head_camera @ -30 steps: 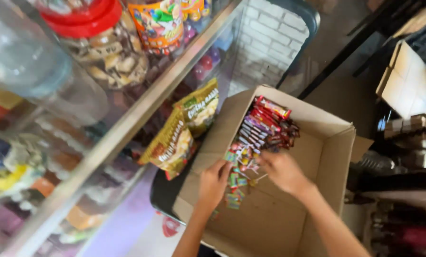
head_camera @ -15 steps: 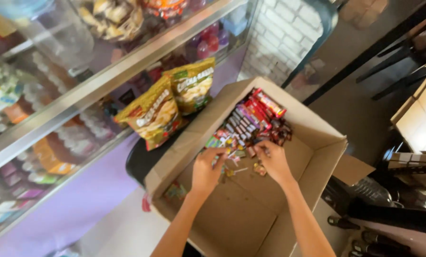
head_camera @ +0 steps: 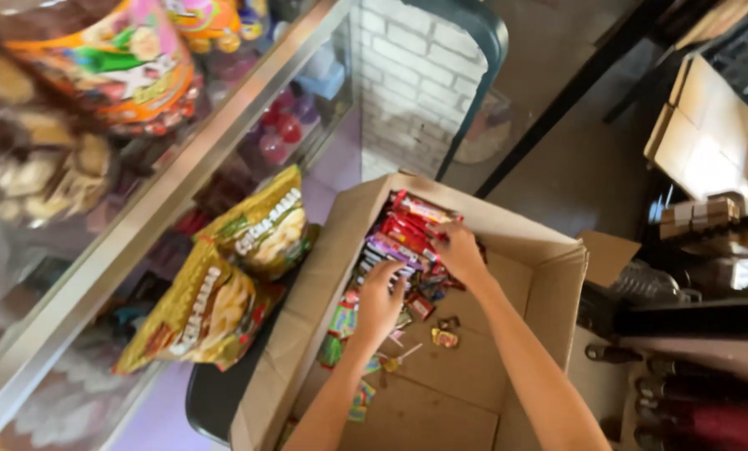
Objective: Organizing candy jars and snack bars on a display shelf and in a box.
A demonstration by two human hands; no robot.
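Observation:
An open cardboard box lies below me with a row of red and purple candy bars stacked along its left wall. My left hand rests on the near end of that row, fingers curled over the bars. My right hand presses on the far end of the row, fingers closed around several red bars. Small loose sweets and green wrappers are scattered on the box floor below my hands.
Two yellow snack bags lean between the box and a glass display counter at left, which holds jars and sweets. A dark chair stands by a white brick wall. Shelves with boxes and bottles are at right.
Both hands slid up the box onto the stacked candy bars, the right one reaching the far end. The camera swung, bringing the counter's jars closer.

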